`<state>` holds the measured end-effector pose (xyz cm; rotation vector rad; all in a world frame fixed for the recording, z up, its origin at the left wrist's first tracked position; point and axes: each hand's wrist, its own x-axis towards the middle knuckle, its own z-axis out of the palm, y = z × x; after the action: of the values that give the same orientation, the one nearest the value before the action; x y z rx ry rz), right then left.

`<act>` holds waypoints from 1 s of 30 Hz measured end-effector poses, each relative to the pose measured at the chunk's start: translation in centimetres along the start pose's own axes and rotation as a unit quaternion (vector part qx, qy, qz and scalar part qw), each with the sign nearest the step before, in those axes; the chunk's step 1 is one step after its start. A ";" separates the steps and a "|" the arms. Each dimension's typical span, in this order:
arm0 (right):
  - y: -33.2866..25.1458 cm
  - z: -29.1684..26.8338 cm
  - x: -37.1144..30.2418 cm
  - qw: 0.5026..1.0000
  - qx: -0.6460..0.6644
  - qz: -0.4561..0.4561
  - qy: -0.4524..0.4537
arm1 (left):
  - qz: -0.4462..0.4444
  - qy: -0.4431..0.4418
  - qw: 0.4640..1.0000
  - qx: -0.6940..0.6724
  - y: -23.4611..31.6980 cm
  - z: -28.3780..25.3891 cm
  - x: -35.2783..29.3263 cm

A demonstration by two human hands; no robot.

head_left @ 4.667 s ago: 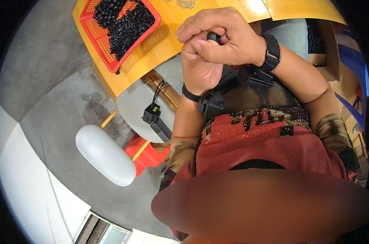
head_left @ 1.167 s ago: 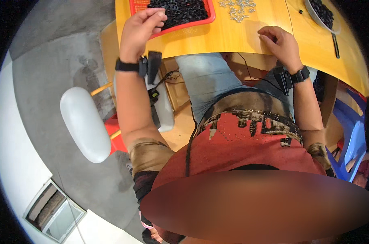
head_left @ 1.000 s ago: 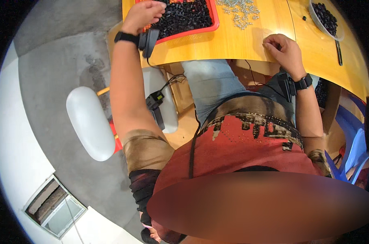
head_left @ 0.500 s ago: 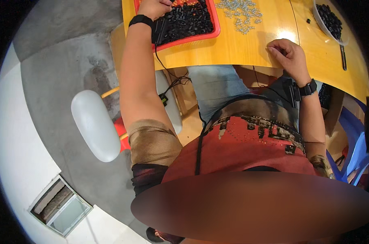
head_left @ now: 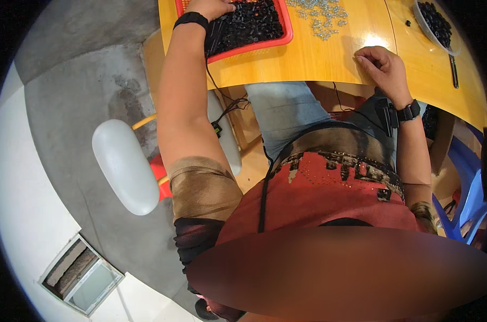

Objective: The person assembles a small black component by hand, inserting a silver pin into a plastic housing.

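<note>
My left hand [head_left: 211, 7] reaches over a red plastic basket [head_left: 289, 33] filled with small black parts [head_left: 249, 27]. Its fingers are bent together just above the parts, partly cut off by the top edge, so what they hold, if anything, does not show. At the table's front edge, my right hand [head_left: 384, 70] is curled, thumb against forefinger. Anything tiny inside that grip is too small to make out. Between the hands, farther back, lies a loose spread of small shiny silver pieces [head_left: 324, 21].
A white tub [head_left: 421, 31] of black ring-like parts stands at the right, with one loose black part [head_left: 408, 23] beside it. A black pen-like stick [head_left: 454, 72] lies on the yellow table [head_left: 286, 67]. Dark cables [head_left: 235, 104] hang below its edge. A grey-padded stool [head_left: 125, 166] stands left.
My left hand has shifted slightly to the right over the black parts. My right hand stays at the table edge, still curled. The whole view has tilted a little.
</note>
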<state>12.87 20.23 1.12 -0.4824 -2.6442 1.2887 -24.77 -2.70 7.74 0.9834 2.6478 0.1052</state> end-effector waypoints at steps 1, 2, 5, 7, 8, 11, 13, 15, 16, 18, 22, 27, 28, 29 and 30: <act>0.2 0.1 0.0 1.000 -0.001 0.002 0.001 | 0.013 0.001 1.000 0.003 -0.2 0.0 0.2; 0.5 0.4 0.1 1.000 0.025 -0.005 0.005 | 0.014 0.001 1.000 0.002 -0.5 0.0 0.1; 1.5 0.6 0.0 0.999 0.041 -0.015 0.013 | 0.004 0.024 1.000 0.000 1.3 -0.5 -1.6; 0.8 0.7 0.7 0.998 0.034 -0.048 0.010 | -0.057 -0.027 0.993 -0.103 -4.4 -0.7 -1.4; 0.5 0.8 1.1 0.998 0.019 -0.062 0.013 | -0.110 -0.086 0.968 -0.208 -6.6 -0.5 -1.4; 2.0 0.7 0.4 0.998 -0.014 -0.056 0.027 | -0.013 -0.081 0.873 -0.481 -0.8 -0.4 -8.3; 1.6 0.4 0.9 0.997 -0.027 -0.071 0.031 | 0.033 -0.109 0.816 -0.567 0.9 -0.1 -12.7; 1.6 0.2 1.1 0.995 -0.083 -0.058 -0.009 | 0.086 -0.157 0.729 -0.660 3.1 2.3 -15.1; 2.3 0.2 1.0 0.995 -0.086 -0.047 -0.009 | 0.090 -0.171 0.714 -0.673 4.6 3.7 -15.9; 4.3 0.3 1.2 0.995 -0.005 -0.095 0.001 | 0.094 -0.205 0.653 -0.723 7.8 6.7 -16.5; -0.3 1.3 0.0 0.958 0.286 0.011 -0.028 | 0.111 -0.247 0.564 -0.780 11.7 13.0 -14.6; -1.5 0.9 -1.2 0.971 0.204 -0.120 -0.030 | 0.084 -0.269 0.498 -0.820 15.0 15.0 -13.8; -1.5 1.0 -1.3 0.962 0.235 -0.135 -0.034 | 0.085 -0.274 0.497 -0.819 15.2 15.2 -13.7; -1.9 0.9 -1.5 0.964 0.233 -0.125 -0.039 | 0.082 -0.269 0.502 -0.818 15.5 15.4 -13.7; -1.6 1.4 -1.1 0.964 0.233 -0.124 -0.037 | 0.079 -0.262 0.509 -0.816 15.6 15.4 -13.6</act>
<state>13.16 17.93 1.52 -0.0330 -2.2427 1.7881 -0.45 -0.28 -0.54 0.3001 0.8635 1.6137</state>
